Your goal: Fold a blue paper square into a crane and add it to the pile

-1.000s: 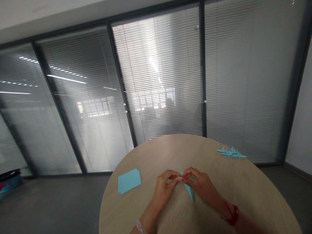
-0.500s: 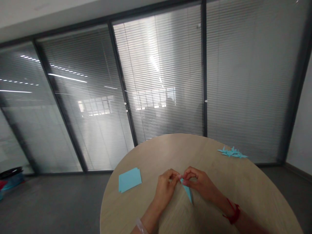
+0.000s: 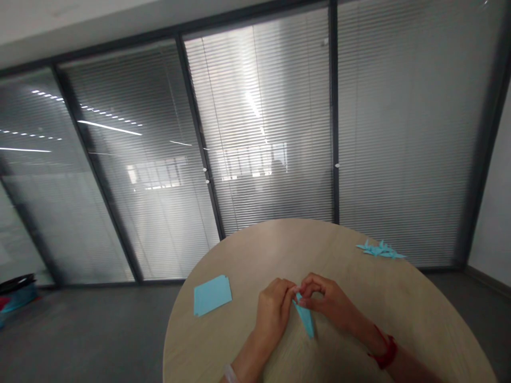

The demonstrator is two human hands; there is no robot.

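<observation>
A narrow, pointed piece of folded blue paper hangs between my hands, its tip directed toward me just over the tabletop. My left hand pinches its upper end from the left, the thumb and fingers closed and partly hidden behind the back of the hand. From the right, my right hand grips the same end between thumb and index finger. The fingertips of both hands meet at the top of the paper, so the folds there are hidden.
On the round wooden table, a stack of blue paper sheets lies at the left. Several folded blue paper pieces are heaped near the far right edge. Beyond stands a glass partition with blinds. A dark-rimmed bin is on the floor at far left.
My left hand has turned over the paper, its back now facing up more. The folded paper has swung slightly and shows a wider face. My right hand has hardly moved.
</observation>
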